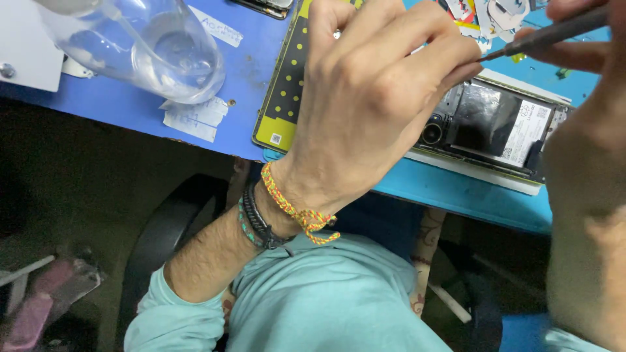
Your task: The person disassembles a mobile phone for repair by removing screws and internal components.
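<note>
Starting at the far left, a clear glass tumbler [166, 49] lay tilted on the blue counter [117, 104], with small white paper slips [192, 120] just beneath its rim. Next to them rested a yellow-green panel with rows of dark dots [283, 98], its right part hidden by the left hand [372, 104]. That left hand, wearing braided wristbands [287, 208] in orange, yellow, black and teal, was curled downward with its fingers [450, 62] pressed together over the near end of the opened smartphone with its back cover removed [495, 127]; whether it gripped anything beneath could not be told. The phone lay on a light blue mat [456, 192] at the counter's edge, its camera lens and silver-wrapped battery exposed. Above it a thin dark metal tool [548, 36] slanted down toward the left fingertips, pinched in the right hand [587, 39] at the upper right corner, whose forearm filled the right edge. Below sat the person's pale teal sleeve [326, 306].
</note>
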